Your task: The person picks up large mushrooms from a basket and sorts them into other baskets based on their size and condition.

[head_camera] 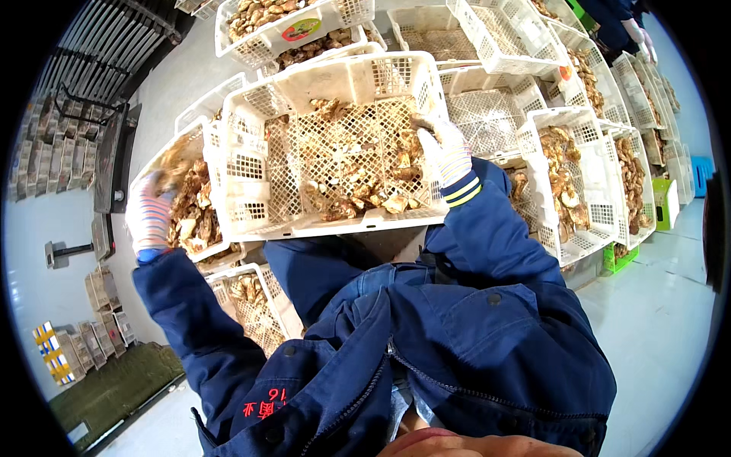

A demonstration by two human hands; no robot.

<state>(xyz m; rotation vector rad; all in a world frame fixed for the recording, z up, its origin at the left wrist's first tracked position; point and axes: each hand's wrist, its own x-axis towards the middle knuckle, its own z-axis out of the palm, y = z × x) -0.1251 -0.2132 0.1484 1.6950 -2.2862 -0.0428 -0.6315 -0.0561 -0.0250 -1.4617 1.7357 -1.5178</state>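
A white plastic crate point(337, 225) with a mesh floor lies before me, with scattered brown and cream mushrooms point(400, 203) inside, mostly along its near edge and right side. My right hand point(448, 148), in a striped knit glove, is at the crate's right wall, its fingers over the inside near some mushrooms; whether it grips one is unclear. My left hand point(151, 211), gloved too, is blurred over the left crate point(200, 128), which is heaped with mushrooms point(197, 211). Something brown and blurred shows at its fingers, and I cannot tell if it is held.
Crates of mushrooms point(562, 188) stand to the right, beside a mesh-floored crate point(491, 114). More stacked crates point(297, 34) are ahead. A lower crate point(251, 308) is by my legs. Another person's gloved hands point(639, 37) show at upper right. Platform scale point(108, 154) at left.
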